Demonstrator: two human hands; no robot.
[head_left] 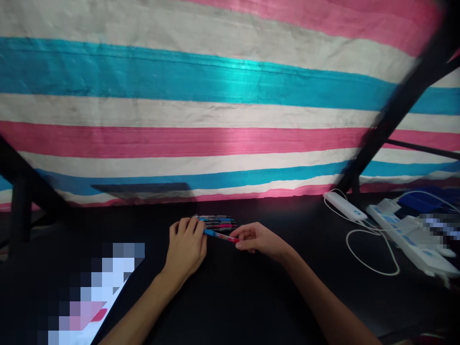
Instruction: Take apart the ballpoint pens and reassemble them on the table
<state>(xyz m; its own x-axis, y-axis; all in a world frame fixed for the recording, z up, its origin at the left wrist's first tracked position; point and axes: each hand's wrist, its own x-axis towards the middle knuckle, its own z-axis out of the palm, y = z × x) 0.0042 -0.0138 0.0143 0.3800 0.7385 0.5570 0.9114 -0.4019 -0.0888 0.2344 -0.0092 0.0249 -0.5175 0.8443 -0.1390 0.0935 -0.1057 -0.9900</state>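
A pen (220, 235) with a blue end, a clear barrel and a red end lies slantwise between my two hands. My right hand (259, 238) pinches its red end between thumb and fingers. The blue end runs in under the fingers of my left hand (187, 243), which are curled over it; their tips are hidden. Just behind, several more pens (223, 221) lie side by side on the black tabletop (230, 297), pointing left to right. My left hand covers part of their left ends.
A white power strip (409, 237), a white adapter (345, 207) and looped white cables lie at the right. A lit screen (115, 292), partly pixelated, is at lower left. Striped sheeting (215, 143) hangs behind, with a dark slanting post (388, 115) at the right.
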